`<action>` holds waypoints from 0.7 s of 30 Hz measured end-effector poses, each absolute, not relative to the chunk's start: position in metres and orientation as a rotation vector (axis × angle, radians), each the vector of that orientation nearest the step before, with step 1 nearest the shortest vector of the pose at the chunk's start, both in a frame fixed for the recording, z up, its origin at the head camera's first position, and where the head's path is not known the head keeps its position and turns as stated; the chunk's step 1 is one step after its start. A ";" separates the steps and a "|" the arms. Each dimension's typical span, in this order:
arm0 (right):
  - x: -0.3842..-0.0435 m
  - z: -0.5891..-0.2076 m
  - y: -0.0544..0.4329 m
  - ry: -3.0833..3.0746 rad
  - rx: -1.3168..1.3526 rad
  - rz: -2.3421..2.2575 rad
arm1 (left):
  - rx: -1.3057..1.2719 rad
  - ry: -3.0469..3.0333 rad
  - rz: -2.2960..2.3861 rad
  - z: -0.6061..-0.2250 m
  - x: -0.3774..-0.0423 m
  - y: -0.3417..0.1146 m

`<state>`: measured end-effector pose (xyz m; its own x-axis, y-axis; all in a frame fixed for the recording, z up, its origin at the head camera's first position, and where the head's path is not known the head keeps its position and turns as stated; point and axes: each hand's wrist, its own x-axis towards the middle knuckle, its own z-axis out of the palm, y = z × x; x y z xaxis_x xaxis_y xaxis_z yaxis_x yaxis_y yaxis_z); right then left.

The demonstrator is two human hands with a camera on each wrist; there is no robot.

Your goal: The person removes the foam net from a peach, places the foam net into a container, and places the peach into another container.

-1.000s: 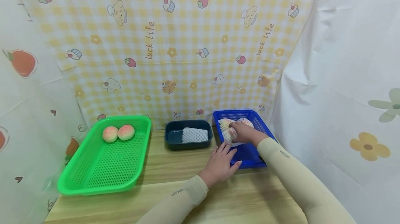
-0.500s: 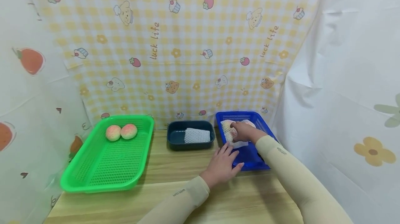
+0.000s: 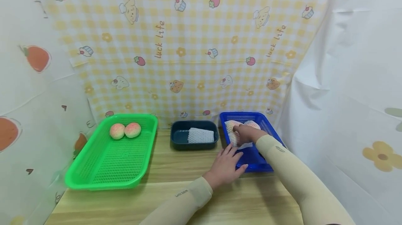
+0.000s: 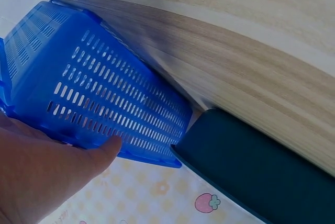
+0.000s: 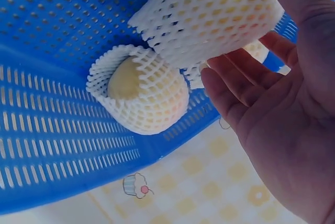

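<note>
My right hand (image 3: 249, 133) reaches into the blue basket (image 3: 276, 137) and holds a peach in a white foam net (image 5: 209, 20), fingers and thumb around its side. Another netted peach (image 5: 149, 90) lies by the basket wall in the right wrist view, its pale skin showing through the net's opening. A third netted fruit is partly hidden behind my fingers. My left hand (image 3: 224, 167) rests on the basket's near left rim with its fingers spread and mostly straight. In the left wrist view, one finger (image 4: 112, 146) touches the rim beside the slotted wall.
A dark teal tray (image 3: 176, 145) with a white foam net (image 3: 201, 136) in it stands left of the blue basket. Farther left, a green basket (image 3: 144, 162) holds two bare peaches (image 3: 132, 129). Patterned cloth (image 3: 194, 68) hangs behind the wooden table (image 3: 169, 169).
The whole head view has shifted slightly. My right hand has dipped a little within the blue basket, still on the netted peach. My left hand stays on the rim.
</note>
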<state>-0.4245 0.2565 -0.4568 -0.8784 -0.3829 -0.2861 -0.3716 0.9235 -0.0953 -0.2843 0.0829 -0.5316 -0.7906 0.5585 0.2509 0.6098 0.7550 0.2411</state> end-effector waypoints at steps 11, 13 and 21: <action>-0.423 -0.473 0.259 2.810 -0.659 0.038 | -0.946 -2.782 -0.483 -0.530 -0.284 0.084; -0.422 -0.474 0.260 2.824 -0.692 0.057 | -0.947 -2.781 -0.488 -0.530 -0.284 0.084; -0.427 -0.477 0.261 2.817 -0.757 0.109 | -0.933 -2.795 -0.480 -0.531 -0.285 0.083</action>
<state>-0.4265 0.2606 -0.4771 -0.8423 -0.4864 -0.2323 -0.5029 0.8642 0.0140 -0.2847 0.0828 -0.5310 -0.7937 0.5563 0.2460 0.6065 0.7545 0.2507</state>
